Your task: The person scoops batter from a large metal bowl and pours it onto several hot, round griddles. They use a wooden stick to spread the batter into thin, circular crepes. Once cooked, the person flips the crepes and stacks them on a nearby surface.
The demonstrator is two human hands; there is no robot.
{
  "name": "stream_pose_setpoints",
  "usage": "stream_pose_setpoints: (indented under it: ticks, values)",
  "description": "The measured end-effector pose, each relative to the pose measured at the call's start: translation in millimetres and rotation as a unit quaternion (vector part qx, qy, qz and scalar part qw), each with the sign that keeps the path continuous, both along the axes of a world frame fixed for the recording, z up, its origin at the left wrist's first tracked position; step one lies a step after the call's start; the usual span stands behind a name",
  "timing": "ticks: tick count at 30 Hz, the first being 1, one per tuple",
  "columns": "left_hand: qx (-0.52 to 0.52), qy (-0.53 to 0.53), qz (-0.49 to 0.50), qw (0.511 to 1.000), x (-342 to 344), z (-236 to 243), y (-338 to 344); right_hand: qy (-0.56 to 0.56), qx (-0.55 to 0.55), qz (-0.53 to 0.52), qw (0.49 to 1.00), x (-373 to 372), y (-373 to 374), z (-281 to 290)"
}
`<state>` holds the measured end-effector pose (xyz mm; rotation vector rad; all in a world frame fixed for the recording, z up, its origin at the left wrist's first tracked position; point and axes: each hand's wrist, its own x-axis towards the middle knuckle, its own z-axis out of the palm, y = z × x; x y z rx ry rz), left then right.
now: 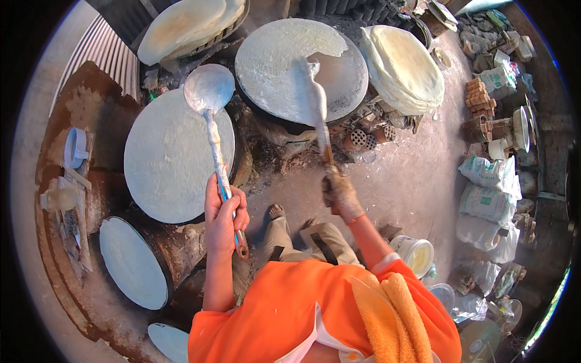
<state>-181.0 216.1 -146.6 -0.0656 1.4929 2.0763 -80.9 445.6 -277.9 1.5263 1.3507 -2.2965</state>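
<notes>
My left hand (227,209) is closed around the handle of a ladle (209,88). Its wide bowl is coated in pale batter and hangs over the far edge of a round batter-covered griddle (175,160). A long, batter-smeared spreader (317,103) with a wooden handle is gripped in my right hand (341,196), which looks gloved and is slightly blurred. The tip of this spreader lies over a second round griddle (342,75), straight ahead. White batter (272,66) covers that griddle's left and far parts; dark bare surface shows on the right.
Thin round flatbreads are piled at right (402,69) and at far left (190,30). Perforated briquettes (357,140) stand beside the far griddle. A vessel of pale liquid (133,263) is at lower left. A white bucket (414,254) and filled bags (490,202) stand to the right.
</notes>
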Motion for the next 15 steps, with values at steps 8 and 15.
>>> stream_pose_setpoints:
  ticks: [8,15]
  values:
    - [-0.024,0.032,0.059,0.997,16.7,-6.5,47.6,0.016,0.001,0.197,0.98,-19.5,15.4,7.5]
    - [-0.043,0.017,0.134,0.99,63.9,20.2,98.4,0.041,0.109,0.262,0.958,26.7,155.9,-26.1]
